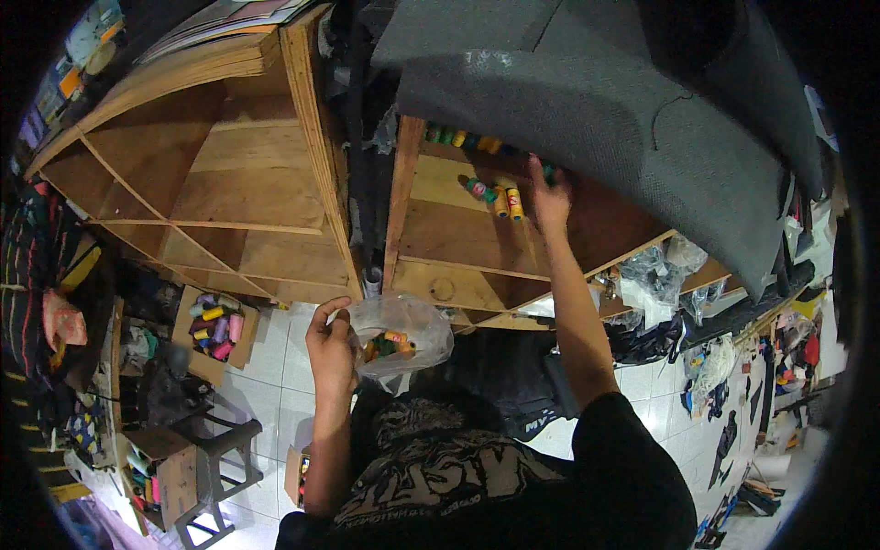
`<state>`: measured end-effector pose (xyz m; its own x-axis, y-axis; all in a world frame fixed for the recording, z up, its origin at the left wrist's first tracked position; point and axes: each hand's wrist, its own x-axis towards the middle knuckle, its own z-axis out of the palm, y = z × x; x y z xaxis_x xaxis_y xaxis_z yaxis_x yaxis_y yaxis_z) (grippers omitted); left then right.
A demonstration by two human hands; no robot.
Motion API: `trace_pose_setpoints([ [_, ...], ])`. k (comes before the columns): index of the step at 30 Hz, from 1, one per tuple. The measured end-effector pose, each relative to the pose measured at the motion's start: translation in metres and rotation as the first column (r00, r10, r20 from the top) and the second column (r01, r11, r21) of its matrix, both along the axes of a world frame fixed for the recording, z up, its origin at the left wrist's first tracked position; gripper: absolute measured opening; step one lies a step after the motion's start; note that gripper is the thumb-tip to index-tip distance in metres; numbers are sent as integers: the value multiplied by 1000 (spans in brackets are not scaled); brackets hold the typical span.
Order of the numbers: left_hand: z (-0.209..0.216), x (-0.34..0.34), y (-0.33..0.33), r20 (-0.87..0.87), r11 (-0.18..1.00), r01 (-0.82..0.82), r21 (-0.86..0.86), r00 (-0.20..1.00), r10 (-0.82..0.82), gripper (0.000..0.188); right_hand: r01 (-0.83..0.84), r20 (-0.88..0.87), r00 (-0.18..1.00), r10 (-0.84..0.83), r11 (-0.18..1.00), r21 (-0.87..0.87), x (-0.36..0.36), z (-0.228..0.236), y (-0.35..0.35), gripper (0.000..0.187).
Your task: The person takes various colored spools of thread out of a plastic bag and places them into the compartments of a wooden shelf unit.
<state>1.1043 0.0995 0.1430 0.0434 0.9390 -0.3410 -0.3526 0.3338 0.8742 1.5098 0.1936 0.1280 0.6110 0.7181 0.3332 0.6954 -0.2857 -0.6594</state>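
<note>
My left hand point(332, 344) is closed on the rim of a clear plastic bag point(431, 335), holding it up in front of the shelves. Small thread spools point(390, 346) in yellow, orange and green lie inside the bag. My right hand point(552, 203) reaches into the right shelf compartment, its thumb and fingers around a green thread spool point(549, 171); the fingertips are partly hidden. Beside it, two yellow spools point(507, 203) and a green one with a pale label point(478, 189) rest on the shelf board. A row of coloured spools point(463, 139) lines the compartment's back.
A dark grey fabric sheet point(587, 101) overhangs the right shelf point(440, 231). To the left stands another wooden shelf unit point(247, 188). On the tiled floor are a box of large thread cones point(218, 330) and a grey stool point(225, 440). Plastic-wrapped items point(655, 275) fill a lower compartment.
</note>
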Motion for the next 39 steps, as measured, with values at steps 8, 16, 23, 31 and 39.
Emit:
trace_pose_setpoints([
  [8,-1,6,-1,-12,1000,-19,-18,1000,18,15,-9,309,947,-84,957,288,114,-57,77,46],
  [16,-4,3,-4,11,999,-52,-15,999,52,15,28,240,969,-58,992,123,95,-51,94,46],
  [23,-10,-1,-2,-45,996,-90,-15,995,89,17,44,234,970,-68,993,106,91,-56,96,46],
  [31,-14,-1,-4,-79,995,-97,-21,992,95,16,0,154,988,-13,996,89,79,-37,84,45],
  [39,-20,-1,0,-70,997,-71,-15,995,70,16,-372,-85,925,369,842,-390,35,10,-5,45],
])
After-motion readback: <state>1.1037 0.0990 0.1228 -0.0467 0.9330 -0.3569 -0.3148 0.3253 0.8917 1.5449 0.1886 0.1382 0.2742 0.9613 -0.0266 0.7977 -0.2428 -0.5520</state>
